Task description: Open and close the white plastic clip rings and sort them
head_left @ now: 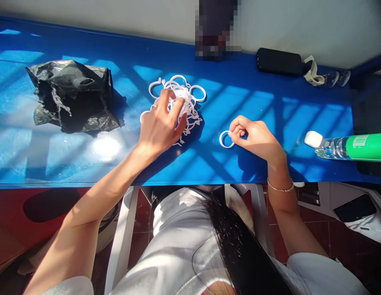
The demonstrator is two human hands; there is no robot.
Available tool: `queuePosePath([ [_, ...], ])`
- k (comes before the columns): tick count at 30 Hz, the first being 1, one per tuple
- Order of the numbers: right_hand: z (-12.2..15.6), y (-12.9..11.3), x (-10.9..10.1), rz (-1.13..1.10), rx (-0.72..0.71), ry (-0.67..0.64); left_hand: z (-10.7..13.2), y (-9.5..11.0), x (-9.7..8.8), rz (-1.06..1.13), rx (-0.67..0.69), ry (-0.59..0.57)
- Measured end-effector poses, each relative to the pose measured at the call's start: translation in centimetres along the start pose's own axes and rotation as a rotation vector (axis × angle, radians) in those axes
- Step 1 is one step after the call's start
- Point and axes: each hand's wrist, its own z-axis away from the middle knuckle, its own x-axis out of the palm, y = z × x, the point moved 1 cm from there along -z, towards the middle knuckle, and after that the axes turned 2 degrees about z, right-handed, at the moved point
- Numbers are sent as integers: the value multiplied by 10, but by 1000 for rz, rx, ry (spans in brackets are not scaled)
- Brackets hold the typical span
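A heap of white plastic rings (190,107) with small looped ends, resembling curtain rings, lies tangled on the blue table (141,164). My left hand (161,123) rests over the heap, its fingers apart and bent down among the rings; the fingertips are partly lost against the white plastic. To the right of the heap, thumb and fingers of my right hand (253,137) pinch a single white curtain ring (221,140) by its right edge, just above the tabletop.
A torn, crumpled black plastic bag (73,76) sits at the left. A black power bank or similar box (279,61), a pale strap (313,73) and glasses (336,78) line the back right. A green-labelled bottle (362,147) lies at the right edge.
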Motion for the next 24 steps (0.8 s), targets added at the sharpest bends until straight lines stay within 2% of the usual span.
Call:
queuePosePath([
  [3, 0, -8, 9, -130, -6, 51, 1, 10, -4, -22, 109, -49],
  [8, -3, -9, 28, -414, 12, 39, 14, 32, 6, 81, 493, -154],
  [11, -5, -10, 38, -591, 17, -25, 24, 40, 18, 95, 560, -208],
  [14, -7, -13, 42, -662, -11, -90, 27, 41, 25, 278, 466, -317],
  [16, -7, -15, 40, -639, -50, -98, 25, 40, 23, 498, 318, -399],
  [19, -7, -17, 36, -595, -101, -120, 18, 41, 15, 878, 25, -546],
  [22, -6, -19, 35, -660, -138, -245, 13, 44, 8, 1238, -226, -699],
  [24, -4, -21, 37, -757, -148, -316, 12, 48, 7, 1402, -316, -756],
])
